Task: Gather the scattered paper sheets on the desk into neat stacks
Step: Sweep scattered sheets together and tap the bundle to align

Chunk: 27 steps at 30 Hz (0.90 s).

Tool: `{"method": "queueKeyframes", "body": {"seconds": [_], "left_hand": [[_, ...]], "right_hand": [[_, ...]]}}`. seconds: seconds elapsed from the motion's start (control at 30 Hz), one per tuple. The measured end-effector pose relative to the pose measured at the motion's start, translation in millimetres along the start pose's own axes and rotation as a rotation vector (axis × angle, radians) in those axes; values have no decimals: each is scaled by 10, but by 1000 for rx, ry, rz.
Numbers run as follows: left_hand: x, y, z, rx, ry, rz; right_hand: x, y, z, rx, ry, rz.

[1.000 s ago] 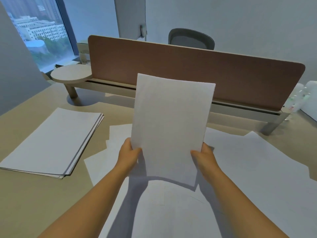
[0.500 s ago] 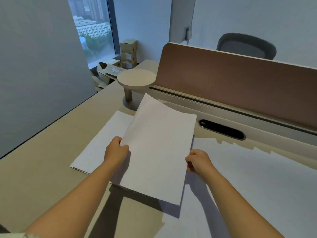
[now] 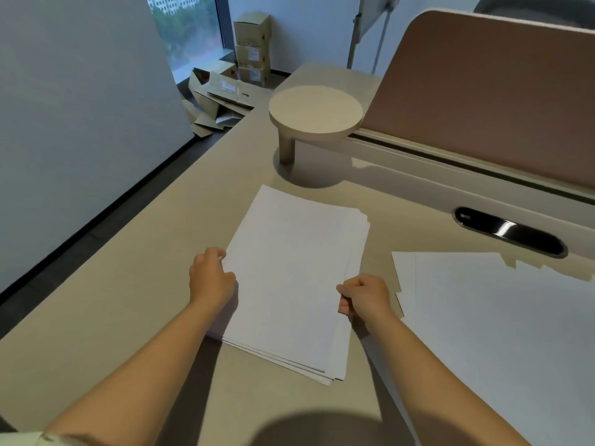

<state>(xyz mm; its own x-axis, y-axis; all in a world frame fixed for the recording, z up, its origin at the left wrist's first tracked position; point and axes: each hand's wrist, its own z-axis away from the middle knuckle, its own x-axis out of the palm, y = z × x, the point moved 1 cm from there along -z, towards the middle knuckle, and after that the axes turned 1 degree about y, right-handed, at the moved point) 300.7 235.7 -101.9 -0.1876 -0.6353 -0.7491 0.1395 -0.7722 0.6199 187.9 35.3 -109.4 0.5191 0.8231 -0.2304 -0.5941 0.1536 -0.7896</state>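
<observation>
Squaring the stack by both edges

Lying flat on the tabletop (image 3: 135, 284), the stack (image 3: 296, 272) of white sheets sits in front of the round stand (image 3: 315, 109), its far right corner slightly fanned and its near edges stepped. The left hand (image 3: 209, 278) is at the stack's left edge, fingers curled round it, thumb on top. The right hand (image 3: 363, 297) is at the stack's right edge, its curled fingers pinching the top sheets. To the right of the stack, apart from it, loose sheets (image 3: 489, 317) overlap untidily. Beyond the stack on its right, a dark oval cable slot (image 3: 510, 231) is set below the brown divider (image 3: 489, 98). Cardboard boxes (image 3: 252, 46) stand on the floor beyond the stand.
</observation>
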Motion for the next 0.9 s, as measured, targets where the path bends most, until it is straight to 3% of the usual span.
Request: {"method": "queueKeyframes", "body": {"seconds": [0.23, 0.33, 0.67, 0.9], "left_hand": [[129, 346, 200, 168, 36, 85], [253, 671, 425, 230, -62, 133], [1245, 1445, 1908, 380, -357, 127], [1879, 1462, 2721, 344, -403, 18]], "right_hand": [[-314, -47, 49, -14, 78, -42], [-669, -16, 174, -21, 113, -99], [-2506, 656, 810, -48, 276, -98], [-3500, 1375, 1104, -23, 367, 103]]}}
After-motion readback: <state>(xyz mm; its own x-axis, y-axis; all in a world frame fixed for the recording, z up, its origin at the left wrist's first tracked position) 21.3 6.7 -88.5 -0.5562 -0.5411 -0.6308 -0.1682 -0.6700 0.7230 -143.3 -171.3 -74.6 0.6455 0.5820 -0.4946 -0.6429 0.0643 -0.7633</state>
